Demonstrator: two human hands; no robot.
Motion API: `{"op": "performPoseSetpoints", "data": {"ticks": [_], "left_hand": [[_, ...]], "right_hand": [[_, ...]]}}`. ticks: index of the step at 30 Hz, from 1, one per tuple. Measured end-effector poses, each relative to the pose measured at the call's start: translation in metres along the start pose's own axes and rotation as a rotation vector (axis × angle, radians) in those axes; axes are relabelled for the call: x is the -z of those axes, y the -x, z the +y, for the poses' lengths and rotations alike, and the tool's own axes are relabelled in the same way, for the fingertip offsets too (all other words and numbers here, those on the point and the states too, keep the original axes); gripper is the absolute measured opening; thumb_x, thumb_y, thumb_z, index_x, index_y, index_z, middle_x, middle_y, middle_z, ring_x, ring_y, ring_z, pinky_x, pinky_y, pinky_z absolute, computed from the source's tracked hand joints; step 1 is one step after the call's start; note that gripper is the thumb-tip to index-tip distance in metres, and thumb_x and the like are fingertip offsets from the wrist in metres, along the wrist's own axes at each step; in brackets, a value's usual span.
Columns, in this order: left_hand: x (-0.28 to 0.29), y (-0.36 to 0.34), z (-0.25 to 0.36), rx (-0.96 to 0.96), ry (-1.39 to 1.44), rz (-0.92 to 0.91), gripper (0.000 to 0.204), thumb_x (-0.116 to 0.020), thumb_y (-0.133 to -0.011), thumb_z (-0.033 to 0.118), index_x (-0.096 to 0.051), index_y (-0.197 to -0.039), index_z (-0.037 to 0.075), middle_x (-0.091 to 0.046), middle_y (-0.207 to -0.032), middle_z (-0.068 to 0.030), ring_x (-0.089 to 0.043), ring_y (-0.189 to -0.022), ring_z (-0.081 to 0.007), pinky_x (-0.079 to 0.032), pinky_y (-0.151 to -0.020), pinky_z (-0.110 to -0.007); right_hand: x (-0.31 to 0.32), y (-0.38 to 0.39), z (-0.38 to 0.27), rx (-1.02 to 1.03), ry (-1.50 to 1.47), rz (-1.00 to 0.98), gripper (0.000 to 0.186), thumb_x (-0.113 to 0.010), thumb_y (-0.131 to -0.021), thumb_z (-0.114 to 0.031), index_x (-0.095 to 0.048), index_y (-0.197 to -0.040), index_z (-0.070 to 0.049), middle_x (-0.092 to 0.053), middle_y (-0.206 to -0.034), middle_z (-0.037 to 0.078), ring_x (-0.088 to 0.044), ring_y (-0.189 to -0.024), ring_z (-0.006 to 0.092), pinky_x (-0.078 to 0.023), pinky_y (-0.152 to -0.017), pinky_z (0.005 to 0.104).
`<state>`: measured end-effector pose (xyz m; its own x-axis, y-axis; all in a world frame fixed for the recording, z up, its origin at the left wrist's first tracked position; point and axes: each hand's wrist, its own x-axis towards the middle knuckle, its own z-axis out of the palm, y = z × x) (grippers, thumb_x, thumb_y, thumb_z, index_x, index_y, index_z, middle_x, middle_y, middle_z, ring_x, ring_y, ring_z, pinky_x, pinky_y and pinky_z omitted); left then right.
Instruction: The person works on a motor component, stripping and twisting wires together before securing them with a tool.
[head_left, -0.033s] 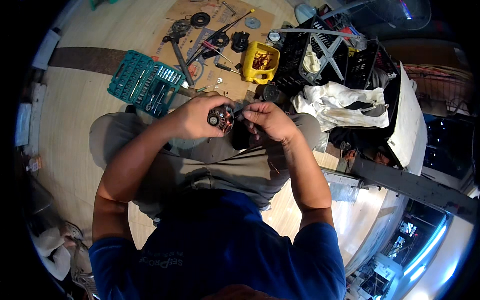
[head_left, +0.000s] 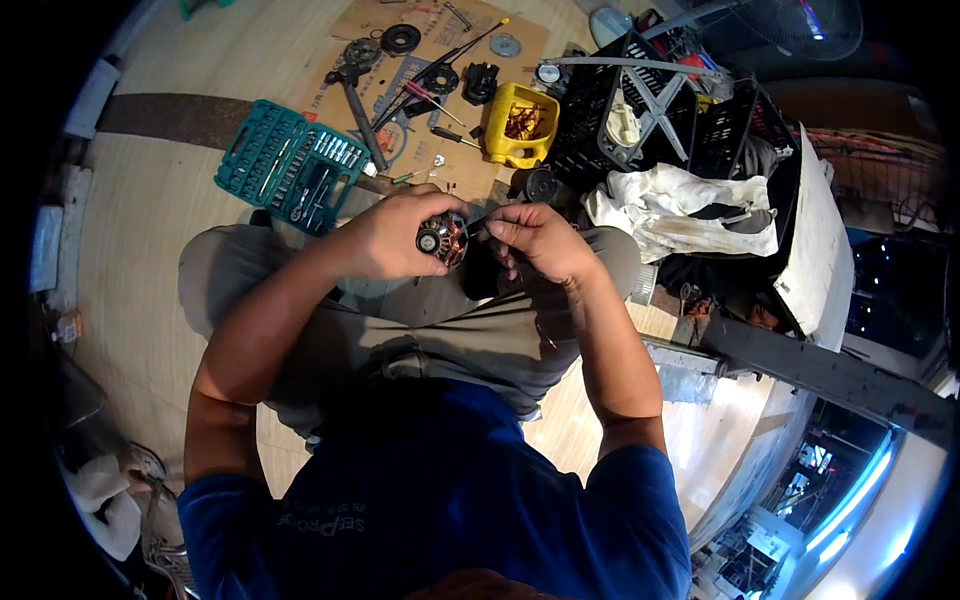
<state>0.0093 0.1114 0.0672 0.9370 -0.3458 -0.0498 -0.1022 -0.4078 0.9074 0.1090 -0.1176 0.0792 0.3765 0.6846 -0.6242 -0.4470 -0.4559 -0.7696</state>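
Note:
My left hand (head_left: 396, 235) is closed round a motor rotor (head_left: 440, 240) with copper windings, its round end and central shaft facing up, held above my lap. Just right of it, my right hand (head_left: 540, 245) has thumb and forefinger pinched on a thin dark piece at the rotor's side, too small to make out, with the other fingers curled below. A fine copper-coloured strand (head_left: 550, 340) shows over my right leg.
Cardboard (head_left: 355, 25) beyond my knees carries tools and dark parts, beside a green socket case (head_left: 290, 165) and a yellow cut-open jug (head_left: 520, 155). At right are black crates (head_left: 575, 110), white rags (head_left: 670, 220) and a grey metal beam (head_left: 830, 370).

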Motion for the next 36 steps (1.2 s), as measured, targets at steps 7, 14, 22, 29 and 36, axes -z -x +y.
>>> {"op": "performPoseSetpoints", "data": {"ticks": [7,14,22,29,36], "left_hand": [[-0.010,-0.005,-0.002,0.102,-0.040,0.187,0.066,-0.080,-0.063,0.012,-0.052,-0.123,0.005,-0.055,-0.116,-0.0156,-0.055,-0.109,-0.0301,-0.043,-0.094,-0.036],[-0.003,-0.008,-0.007,0.291,0.188,0.306,0.064,-0.080,-0.066,0.015,-0.052,-0.122,0.001,-0.062,-0.109,-0.0153,-0.060,-0.101,-0.0228,-0.047,-0.089,-0.031],[0.022,-0.004,0.000,0.199,0.363,-0.107,0.064,-0.080,-0.064,0.013,-0.054,-0.122,0.005,-0.064,-0.107,-0.0088,-0.060,-0.098,-0.0168,-0.046,-0.088,-0.031],[-0.002,0.001,-0.011,0.193,-0.193,0.243,0.071,-0.081,-0.064,0.023,-0.050,-0.126,0.005,-0.059,-0.112,-0.0176,-0.057,-0.107,-0.0315,-0.044,-0.094,-0.038],[0.012,-0.014,-0.028,0.348,0.394,0.488,0.063,-0.077,-0.069,0.014,-0.050,-0.124,-0.001,-0.063,-0.102,-0.0091,-0.062,-0.092,-0.0165,-0.049,-0.082,-0.029]], "right_hand": [[-0.035,0.041,-0.011,0.181,0.416,0.029,0.017,-0.057,-0.094,-0.016,-0.061,-0.092,0.000,-0.057,-0.063,0.004,-0.056,-0.059,0.0131,-0.045,-0.055,0.0288],[-0.038,0.042,0.034,0.271,0.837,-0.009,0.015,-0.059,-0.088,-0.015,-0.066,-0.091,-0.003,-0.062,-0.082,0.022,-0.060,-0.077,0.0393,-0.048,-0.067,0.0417],[0.025,0.050,0.027,0.219,0.850,0.525,0.016,-0.059,-0.089,-0.016,-0.064,-0.088,-0.001,-0.059,-0.078,0.025,-0.059,-0.074,0.0421,-0.047,-0.064,0.0432],[-0.004,0.101,-0.019,0.329,0.907,0.594,0.015,-0.059,-0.090,-0.016,-0.062,-0.088,-0.001,-0.058,-0.075,0.022,-0.057,-0.071,0.0416,-0.046,-0.061,0.0422],[-0.033,0.136,0.021,0.247,0.943,0.232,0.015,-0.061,-0.088,-0.017,-0.064,-0.085,-0.003,-0.060,-0.074,0.019,-0.059,-0.069,0.0381,-0.047,-0.059,0.0417]]}}
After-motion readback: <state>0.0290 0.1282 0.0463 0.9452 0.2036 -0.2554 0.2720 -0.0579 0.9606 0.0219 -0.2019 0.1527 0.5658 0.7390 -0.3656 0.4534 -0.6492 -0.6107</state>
